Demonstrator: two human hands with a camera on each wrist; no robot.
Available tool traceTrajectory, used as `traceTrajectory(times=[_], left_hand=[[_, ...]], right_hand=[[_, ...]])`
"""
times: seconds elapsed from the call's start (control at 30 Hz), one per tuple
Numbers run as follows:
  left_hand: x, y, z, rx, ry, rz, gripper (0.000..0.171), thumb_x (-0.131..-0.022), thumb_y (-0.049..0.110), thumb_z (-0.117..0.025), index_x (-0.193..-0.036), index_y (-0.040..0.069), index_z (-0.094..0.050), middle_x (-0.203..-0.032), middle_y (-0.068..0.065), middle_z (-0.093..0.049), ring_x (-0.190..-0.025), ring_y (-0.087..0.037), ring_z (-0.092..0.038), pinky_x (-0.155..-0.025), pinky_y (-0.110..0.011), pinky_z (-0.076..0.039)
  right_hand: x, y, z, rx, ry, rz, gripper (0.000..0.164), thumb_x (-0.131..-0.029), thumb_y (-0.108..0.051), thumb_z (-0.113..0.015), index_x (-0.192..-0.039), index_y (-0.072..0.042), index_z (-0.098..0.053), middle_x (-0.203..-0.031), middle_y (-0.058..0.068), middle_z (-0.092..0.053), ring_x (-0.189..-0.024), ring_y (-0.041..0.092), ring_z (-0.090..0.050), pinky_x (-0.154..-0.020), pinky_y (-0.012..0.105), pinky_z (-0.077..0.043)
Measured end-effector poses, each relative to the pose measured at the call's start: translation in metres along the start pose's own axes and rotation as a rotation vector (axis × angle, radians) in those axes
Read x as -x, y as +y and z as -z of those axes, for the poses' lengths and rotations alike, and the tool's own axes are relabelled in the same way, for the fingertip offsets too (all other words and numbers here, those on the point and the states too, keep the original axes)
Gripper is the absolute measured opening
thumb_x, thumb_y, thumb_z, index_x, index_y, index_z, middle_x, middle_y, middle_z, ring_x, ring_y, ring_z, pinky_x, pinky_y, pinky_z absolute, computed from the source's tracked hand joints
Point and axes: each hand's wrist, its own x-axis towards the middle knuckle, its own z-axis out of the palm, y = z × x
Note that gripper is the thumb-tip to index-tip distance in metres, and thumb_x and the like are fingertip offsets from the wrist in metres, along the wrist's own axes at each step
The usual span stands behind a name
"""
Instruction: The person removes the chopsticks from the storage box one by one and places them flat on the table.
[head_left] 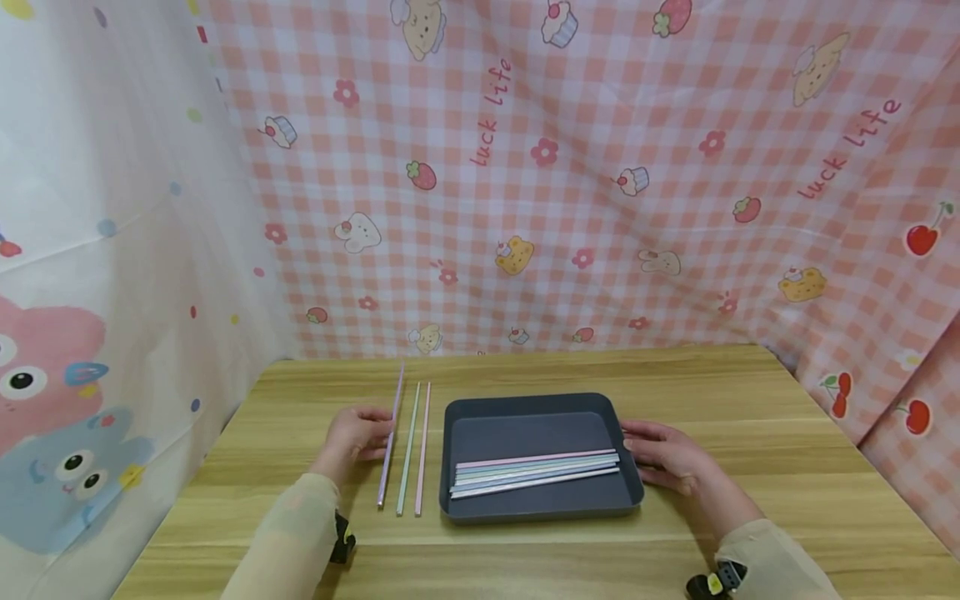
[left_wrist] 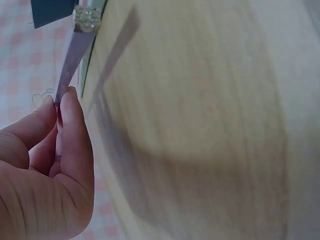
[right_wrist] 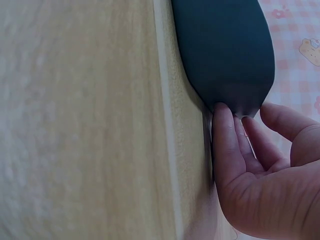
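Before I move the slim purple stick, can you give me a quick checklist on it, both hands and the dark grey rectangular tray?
1. Left hand pinches the slim purple stick between thumb and fingers: ok.
2. Whole stick lifted off the wood-grain tabletop: cannot tell; the left wrist view shows only part of it.
3. Nothing lying between stick and tray: not ok; a slim mint-green stick and a slim pink stick lie there.
4. Right hand holds the right side of the dark grey rectangular tray: ok.
5. Bundle of slim pastel sticks inside the tray's rim: ok.
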Motion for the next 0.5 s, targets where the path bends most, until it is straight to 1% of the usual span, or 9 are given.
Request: traceTrajectory(times=[0.23, 0.33, 0.5], left_hand=[[0.0015, -0.0014, -0.0012, -0.013, 0.001, -0.002, 0.026, -0.089, -0.007, -0.068, -0.114, -0.013, -0.061, -0.072, -0.007, -0.066, -0.062, -0.014, -0.063, -0.056, -0.031, -0.058], [0.0015, -0.0014, -0.0017, -0.031, 0.007, 0.001, 0.026, -0.089, -0.006, -0.068, -0.113, -0.013, -0.061, -0.073, -0.007, -0.066, -0.062, -0.015, -0.062, -0.057, -0.031, -0.057], [0.0010, -0.0036, -0.0024, -0.088, 0.033, 0.001, 0.024, -0.088, -0.003, -0.071, -0.110, -0.010, -0.065, -0.075, -0.008, -0.067, -0.063, -0.015, -0.063, -0.057, -0.030, -0.057]], right_hand=[[-0.0001, -0.0001, 0.0002, -0.004, -0.003, 0.006, 0.057, -0.097, -0.011, -0.064, -0.147, 0.005, -0.040, -0.116, 0.000, -0.068, -0.095, 0.010, -0.065, -0.078, 0.032, -0.055], [-0.0001, -0.0003, 0.0000, -0.013, 0.005, 0.001, 0.056, -0.097, -0.010, -0.064, -0.146, 0.004, -0.042, -0.114, 0.001, -0.069, -0.094, 0.010, -0.065, -0.077, 0.032, -0.055], [-0.0001, 0.0001, 0.0000, -0.009, 0.010, -0.004, 0.056, -0.097, -0.010, -0.064, -0.146, 0.004, -0.042, -0.112, 0.001, -0.069, -0.094, 0.011, -0.065, -0.077, 0.032, -0.056]])
